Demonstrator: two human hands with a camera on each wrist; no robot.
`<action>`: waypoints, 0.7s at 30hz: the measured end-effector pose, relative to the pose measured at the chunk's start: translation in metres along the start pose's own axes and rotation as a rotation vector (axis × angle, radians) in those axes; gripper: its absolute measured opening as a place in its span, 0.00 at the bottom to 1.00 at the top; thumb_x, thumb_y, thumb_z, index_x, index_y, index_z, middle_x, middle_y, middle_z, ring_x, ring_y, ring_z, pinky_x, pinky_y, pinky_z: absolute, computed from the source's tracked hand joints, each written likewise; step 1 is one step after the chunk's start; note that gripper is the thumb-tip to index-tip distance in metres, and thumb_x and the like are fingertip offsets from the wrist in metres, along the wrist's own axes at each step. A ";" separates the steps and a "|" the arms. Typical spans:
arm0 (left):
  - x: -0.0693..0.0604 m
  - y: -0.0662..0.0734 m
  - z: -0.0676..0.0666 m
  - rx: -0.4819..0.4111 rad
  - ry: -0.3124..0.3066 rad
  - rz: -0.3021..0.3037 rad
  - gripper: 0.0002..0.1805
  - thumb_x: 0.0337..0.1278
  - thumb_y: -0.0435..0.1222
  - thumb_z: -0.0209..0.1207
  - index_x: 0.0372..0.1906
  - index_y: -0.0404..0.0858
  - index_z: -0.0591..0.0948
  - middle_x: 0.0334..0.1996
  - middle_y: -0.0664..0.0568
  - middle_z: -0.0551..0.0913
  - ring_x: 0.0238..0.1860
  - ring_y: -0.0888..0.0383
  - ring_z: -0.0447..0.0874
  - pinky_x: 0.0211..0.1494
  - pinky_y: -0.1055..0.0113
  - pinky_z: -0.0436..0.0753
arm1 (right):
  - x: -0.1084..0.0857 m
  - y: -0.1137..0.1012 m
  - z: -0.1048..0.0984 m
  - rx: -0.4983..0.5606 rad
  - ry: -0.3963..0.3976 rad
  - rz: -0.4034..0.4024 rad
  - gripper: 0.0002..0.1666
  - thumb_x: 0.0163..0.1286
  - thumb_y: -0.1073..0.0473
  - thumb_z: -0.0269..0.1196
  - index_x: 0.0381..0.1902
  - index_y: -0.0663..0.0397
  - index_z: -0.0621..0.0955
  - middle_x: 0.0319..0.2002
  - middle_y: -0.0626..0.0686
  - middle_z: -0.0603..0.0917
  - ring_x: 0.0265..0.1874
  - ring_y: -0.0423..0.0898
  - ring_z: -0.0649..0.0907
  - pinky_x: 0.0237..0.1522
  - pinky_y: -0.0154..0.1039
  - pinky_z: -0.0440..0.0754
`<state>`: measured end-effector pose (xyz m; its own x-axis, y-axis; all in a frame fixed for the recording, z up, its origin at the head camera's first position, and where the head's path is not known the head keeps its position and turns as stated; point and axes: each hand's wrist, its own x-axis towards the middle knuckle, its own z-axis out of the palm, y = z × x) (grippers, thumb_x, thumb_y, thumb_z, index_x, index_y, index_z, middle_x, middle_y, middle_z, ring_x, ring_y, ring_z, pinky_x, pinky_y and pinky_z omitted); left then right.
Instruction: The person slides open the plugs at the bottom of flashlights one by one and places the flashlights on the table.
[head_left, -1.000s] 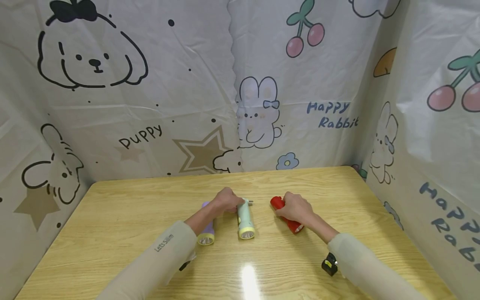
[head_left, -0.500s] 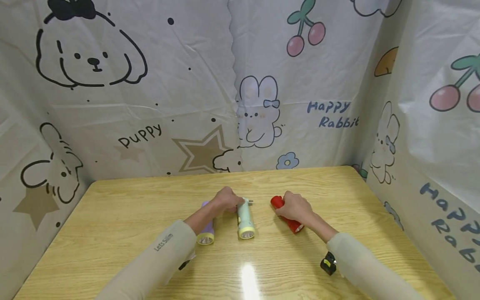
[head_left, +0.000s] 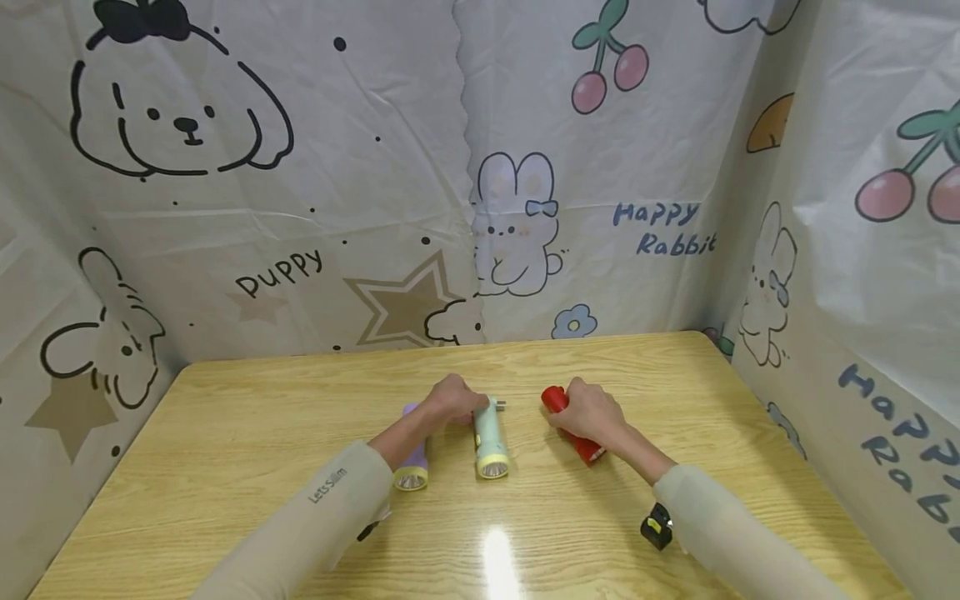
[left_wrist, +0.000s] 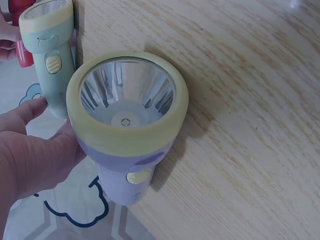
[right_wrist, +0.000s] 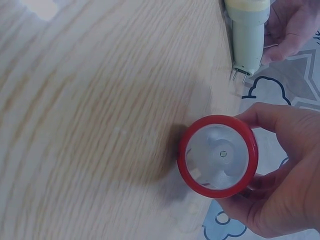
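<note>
My right hand (head_left: 594, 414) grips the red flashlight (head_left: 555, 399) round its body; in the right wrist view its lens (right_wrist: 223, 154) faces the camera, between thumb and fingers (right_wrist: 267, 117). With its fingertips my left hand (head_left: 453, 401) touches the tail end of the pale green flashlight (head_left: 489, 437), which lies with its yellow-rimmed lens toward me and metal prongs at its tail. Left of it lies the purple flashlight (head_left: 415, 457), partly under my left wrist. In the left wrist view the purple flashlight (left_wrist: 127, 185) stands beside my left hand (left_wrist: 37, 155).
The wooden table (head_left: 262, 450) has patterned cloth (head_left: 300, 208) behind it and at both sides. A small black object with a yellow mark (head_left: 656, 527) is by my right sleeve, and another dark piece (head_left: 368, 531) shows below my left sleeve.
The tail end of the red flashlight has shifted slightly away from me in my right hand's grip. My left hand and the green and purple flashlights look unmoved.
</note>
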<state>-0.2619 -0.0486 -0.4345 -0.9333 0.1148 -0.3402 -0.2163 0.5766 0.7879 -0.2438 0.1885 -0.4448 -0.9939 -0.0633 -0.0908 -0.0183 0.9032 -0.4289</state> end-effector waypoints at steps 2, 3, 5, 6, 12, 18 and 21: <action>0.000 0.000 0.000 0.004 -0.001 0.001 0.11 0.59 0.35 0.63 0.30 0.28 0.81 0.42 0.43 0.82 0.41 0.49 0.86 0.50 0.61 0.84 | 0.001 0.000 0.000 -0.001 0.011 0.000 0.20 0.58 0.54 0.71 0.33 0.60 0.72 0.25 0.55 0.76 0.17 0.48 0.78 0.17 0.37 0.77; 0.000 0.000 0.000 0.002 -0.001 0.001 0.11 0.59 0.35 0.63 0.30 0.28 0.81 0.41 0.43 0.81 0.41 0.49 0.86 0.50 0.61 0.84 | 0.001 0.000 0.000 -0.001 0.016 0.001 0.21 0.58 0.53 0.71 0.34 0.60 0.72 0.25 0.55 0.76 0.17 0.47 0.78 0.17 0.37 0.77; -0.001 0.001 0.000 -0.004 -0.004 0.000 0.11 0.59 0.35 0.63 0.31 0.28 0.81 0.42 0.43 0.81 0.42 0.49 0.85 0.51 0.60 0.84 | 0.001 0.000 -0.001 0.000 0.028 0.001 0.21 0.57 0.53 0.71 0.34 0.61 0.73 0.24 0.55 0.76 0.17 0.47 0.78 0.17 0.37 0.77; -0.001 0.001 0.000 -0.007 -0.005 0.001 0.11 0.59 0.34 0.63 0.31 0.27 0.81 0.42 0.43 0.81 0.42 0.49 0.85 0.51 0.60 0.84 | 0.001 0.001 -0.001 0.000 0.034 -0.001 0.22 0.57 0.53 0.71 0.34 0.61 0.73 0.24 0.55 0.76 0.17 0.48 0.78 0.17 0.37 0.77; -0.002 0.001 0.000 -0.025 -0.006 -0.002 0.11 0.59 0.34 0.63 0.34 0.27 0.81 0.45 0.42 0.81 0.45 0.47 0.85 0.51 0.61 0.84 | 0.002 0.001 -0.002 0.005 0.053 -0.010 0.23 0.57 0.53 0.72 0.36 0.63 0.73 0.24 0.55 0.76 0.17 0.47 0.78 0.17 0.37 0.77; -0.002 0.001 0.000 -0.047 -0.010 -0.008 0.12 0.61 0.34 0.63 0.38 0.26 0.81 0.50 0.39 0.80 0.49 0.47 0.83 0.53 0.60 0.83 | 0.003 0.001 -0.004 0.011 0.075 -0.023 0.25 0.58 0.53 0.72 0.40 0.66 0.74 0.25 0.56 0.77 0.18 0.48 0.78 0.17 0.37 0.78; 0.000 -0.001 0.000 -0.064 -0.017 -0.008 0.13 0.61 0.34 0.63 0.42 0.25 0.80 0.51 0.38 0.79 0.52 0.45 0.82 0.55 0.59 0.83 | 0.004 0.000 -0.006 0.018 0.080 -0.026 0.25 0.58 0.53 0.72 0.41 0.66 0.74 0.26 0.56 0.77 0.19 0.47 0.78 0.17 0.37 0.78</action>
<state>-0.2613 -0.0494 -0.4351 -0.9264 0.1247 -0.3553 -0.2424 0.5244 0.8162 -0.2482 0.1906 -0.4399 -0.9986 -0.0522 -0.0080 -0.0431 0.8938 -0.4463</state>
